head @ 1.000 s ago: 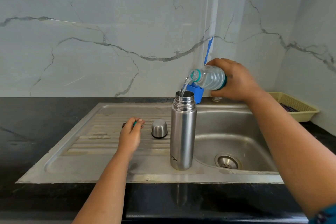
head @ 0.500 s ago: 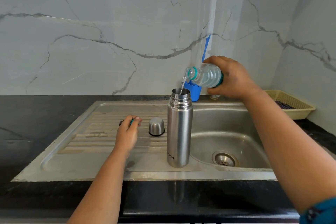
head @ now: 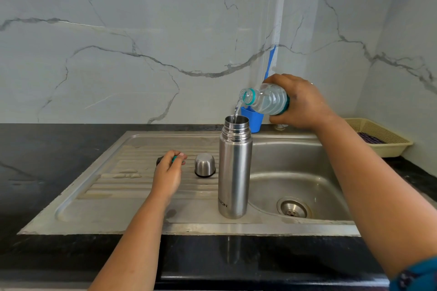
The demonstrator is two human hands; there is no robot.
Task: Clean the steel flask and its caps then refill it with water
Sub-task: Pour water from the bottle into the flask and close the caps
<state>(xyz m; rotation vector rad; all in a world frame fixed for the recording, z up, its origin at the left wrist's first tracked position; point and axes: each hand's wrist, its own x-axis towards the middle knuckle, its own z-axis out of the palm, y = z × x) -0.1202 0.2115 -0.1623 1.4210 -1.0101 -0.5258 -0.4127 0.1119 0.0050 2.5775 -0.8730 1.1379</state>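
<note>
Right hand grasps the tilted water bottle; left hand pinches a teal cap. Centre the stream over the steel flask mouth; pour slowly.

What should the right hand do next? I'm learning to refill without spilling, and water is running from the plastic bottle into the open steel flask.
Probably keep the clear plastic water bottle tilted and steady in the right hand. A thin stream falls into the open mouth of the upright steel flask, and water remains in the bottle. How full the flask is cannot be seen.
</note>
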